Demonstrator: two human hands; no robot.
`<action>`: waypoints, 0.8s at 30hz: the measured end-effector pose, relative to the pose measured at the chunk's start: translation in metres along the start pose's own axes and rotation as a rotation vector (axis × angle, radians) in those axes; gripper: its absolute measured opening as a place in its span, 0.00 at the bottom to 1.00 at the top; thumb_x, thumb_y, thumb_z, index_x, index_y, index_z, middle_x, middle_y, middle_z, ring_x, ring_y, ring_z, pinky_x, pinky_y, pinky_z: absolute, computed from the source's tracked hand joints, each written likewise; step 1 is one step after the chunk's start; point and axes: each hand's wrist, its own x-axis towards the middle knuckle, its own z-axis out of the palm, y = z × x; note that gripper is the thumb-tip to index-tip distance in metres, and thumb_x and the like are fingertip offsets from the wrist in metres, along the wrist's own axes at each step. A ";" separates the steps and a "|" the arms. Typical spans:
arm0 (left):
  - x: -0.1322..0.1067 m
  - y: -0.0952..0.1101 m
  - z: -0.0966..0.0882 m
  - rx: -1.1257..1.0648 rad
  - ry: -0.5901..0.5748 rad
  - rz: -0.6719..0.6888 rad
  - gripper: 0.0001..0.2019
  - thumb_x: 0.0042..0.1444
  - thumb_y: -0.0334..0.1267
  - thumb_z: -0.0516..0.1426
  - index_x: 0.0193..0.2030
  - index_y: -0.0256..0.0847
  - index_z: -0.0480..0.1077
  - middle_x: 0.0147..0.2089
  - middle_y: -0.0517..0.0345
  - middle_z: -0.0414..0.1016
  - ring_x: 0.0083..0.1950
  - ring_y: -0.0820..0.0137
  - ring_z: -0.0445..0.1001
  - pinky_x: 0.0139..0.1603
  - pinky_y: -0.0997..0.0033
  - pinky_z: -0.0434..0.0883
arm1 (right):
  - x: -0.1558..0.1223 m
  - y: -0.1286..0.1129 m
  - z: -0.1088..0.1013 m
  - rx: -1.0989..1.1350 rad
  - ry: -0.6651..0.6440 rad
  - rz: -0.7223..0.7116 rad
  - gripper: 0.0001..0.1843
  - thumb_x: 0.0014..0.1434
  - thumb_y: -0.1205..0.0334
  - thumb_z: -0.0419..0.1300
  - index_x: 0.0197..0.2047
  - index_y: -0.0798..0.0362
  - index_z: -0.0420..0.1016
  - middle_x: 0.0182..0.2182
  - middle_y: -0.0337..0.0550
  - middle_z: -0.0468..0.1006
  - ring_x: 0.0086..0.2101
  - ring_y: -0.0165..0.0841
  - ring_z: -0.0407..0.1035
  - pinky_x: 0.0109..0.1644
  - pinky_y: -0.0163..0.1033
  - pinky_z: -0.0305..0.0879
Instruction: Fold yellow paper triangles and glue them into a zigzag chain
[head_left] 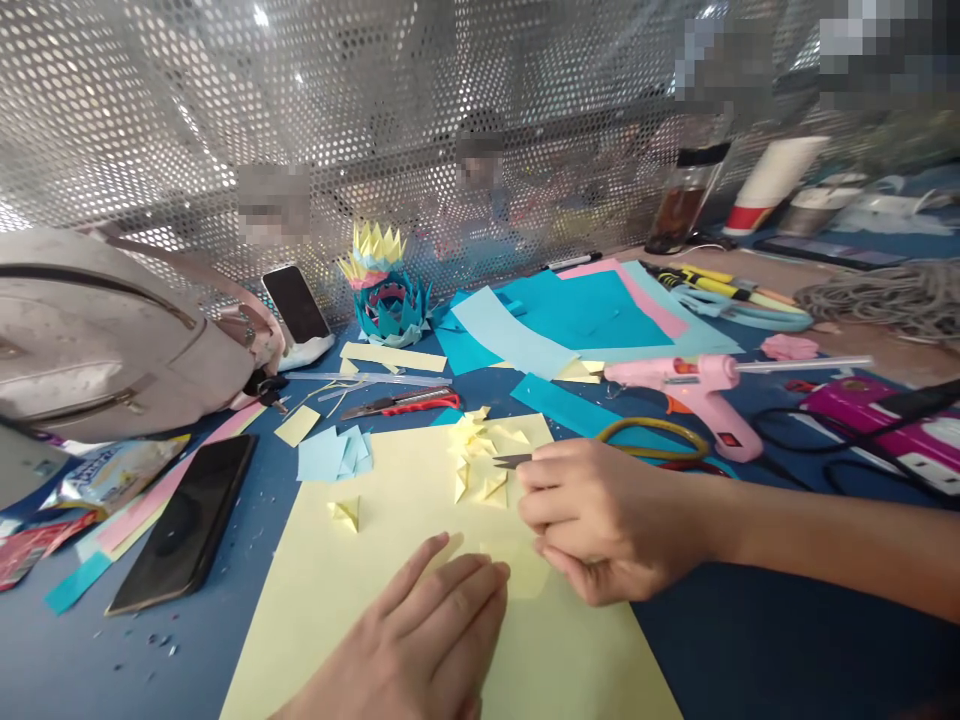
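Blue tabletop point(750, 665) carries a large pale yellow paper sheet point(360, 560), with a perforated metal screen point(187, 100) rising behind. At the sheet's near edge the left hand point(420, 640) lies flat, fingers straight and close together, palm down on the paper. Just beyond it, at the sheet's right side, the right hand point(600, 520) is curled into a fist around dark-bladed scissors point(514, 461), whose tips stick out towards the sheet's middle. Its lower fingertips touch a small pale yellow paper piece point(521, 578) lying on the sheet. Small folded yellow paper triangles point(480, 455) are scattered over the sheet's far part. Left of the sheet lies a flat black phone point(187, 520). Beyond the sheet's far edge lie light blue paper squares point(330, 455), a red-handled utility knife point(397, 403) and a pink plastic glue gun point(697, 385). Farther still stands a teal and yellow folded-paper crown point(386, 290).
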 end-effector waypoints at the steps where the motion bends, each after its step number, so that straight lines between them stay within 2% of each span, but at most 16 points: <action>1: 0.000 0.000 -0.001 -0.009 -0.012 -0.002 0.22 0.66 0.29 0.49 0.64 0.28 0.67 0.65 0.46 0.72 0.69 0.62 0.66 0.73 0.55 0.60 | -0.002 0.000 0.002 -0.016 0.046 0.015 0.17 0.61 0.67 0.52 0.20 0.51 0.61 0.22 0.39 0.67 0.27 0.34 0.59 0.30 0.41 0.50; 3: 0.001 -0.001 -0.004 -0.025 -0.033 -0.002 0.23 0.66 0.32 0.50 0.66 0.26 0.65 0.66 0.42 0.70 0.72 0.59 0.62 0.72 0.54 0.62 | -0.005 0.000 0.007 -0.021 0.117 0.066 0.18 0.65 0.66 0.49 0.23 0.51 0.65 0.24 0.40 0.71 0.26 0.33 0.59 0.30 0.41 0.50; 6: 0.003 -0.001 -0.007 -0.046 -0.073 0.003 0.24 0.67 0.36 0.51 0.66 0.25 0.63 0.68 0.40 0.68 0.73 0.56 0.59 0.71 0.51 0.64 | -0.005 -0.003 0.009 0.060 0.143 0.158 0.19 0.70 0.64 0.46 0.27 0.52 0.68 0.25 0.40 0.75 0.25 0.31 0.60 0.31 0.39 0.53; 10: 0.004 0.000 -0.010 -0.018 -0.091 0.001 0.23 0.69 0.40 0.49 0.65 0.28 0.65 0.66 0.44 0.70 0.70 0.57 0.64 0.71 0.48 0.63 | -0.001 -0.008 0.005 0.205 0.106 0.333 0.18 0.71 0.63 0.48 0.30 0.53 0.70 0.22 0.38 0.71 0.25 0.29 0.61 0.31 0.36 0.53; 13: 0.003 0.001 -0.009 0.022 -0.045 -0.023 0.24 0.71 0.46 0.49 0.64 0.30 0.67 0.60 0.46 0.75 0.62 0.61 0.71 0.73 0.50 0.59 | 0.002 -0.012 0.006 0.301 0.060 0.451 0.12 0.70 0.63 0.51 0.37 0.53 0.72 0.26 0.37 0.73 0.29 0.29 0.65 0.33 0.34 0.56; 15: 0.001 0.003 -0.006 0.053 -0.013 -0.028 0.23 0.72 0.46 0.48 0.65 0.31 0.66 0.54 0.48 0.77 0.57 0.63 0.73 0.74 0.51 0.57 | 0.002 -0.014 0.009 0.312 0.042 0.484 0.08 0.68 0.59 0.55 0.41 0.52 0.73 0.31 0.39 0.75 0.33 0.30 0.68 0.36 0.34 0.59; 16: 0.001 0.003 -0.004 0.067 0.000 -0.027 0.23 0.73 0.45 0.47 0.65 0.31 0.66 0.51 0.48 0.77 0.55 0.64 0.73 0.74 0.51 0.57 | 0.003 -0.016 0.011 0.286 0.034 0.492 0.09 0.67 0.56 0.58 0.42 0.52 0.73 0.33 0.40 0.76 0.35 0.31 0.69 0.37 0.34 0.60; 18: 0.000 0.004 -0.001 0.085 0.024 -0.028 0.23 0.74 0.45 0.45 0.65 0.32 0.67 0.49 0.49 0.77 0.54 0.64 0.73 0.73 0.51 0.58 | 0.003 -0.019 0.015 0.203 0.027 0.500 0.17 0.62 0.46 0.62 0.43 0.53 0.73 0.35 0.41 0.76 0.37 0.34 0.69 0.38 0.36 0.60; 20: 0.000 0.005 0.001 0.094 0.046 -0.030 0.24 0.73 0.47 0.45 0.64 0.33 0.67 0.50 0.48 0.76 0.58 0.63 0.72 0.73 0.52 0.59 | 0.003 -0.022 0.018 0.155 0.019 0.512 0.22 0.60 0.41 0.64 0.43 0.52 0.73 0.36 0.42 0.76 0.38 0.36 0.69 0.38 0.38 0.61; 24: 0.002 0.006 0.003 0.131 0.069 -0.034 0.23 0.73 0.46 0.47 0.63 0.32 0.68 0.51 0.49 0.77 0.63 0.62 0.70 0.73 0.56 0.60 | 0.003 -0.026 0.021 0.182 -0.001 0.536 0.20 0.62 0.42 0.63 0.44 0.51 0.73 0.39 0.43 0.76 0.41 0.38 0.69 0.40 0.40 0.61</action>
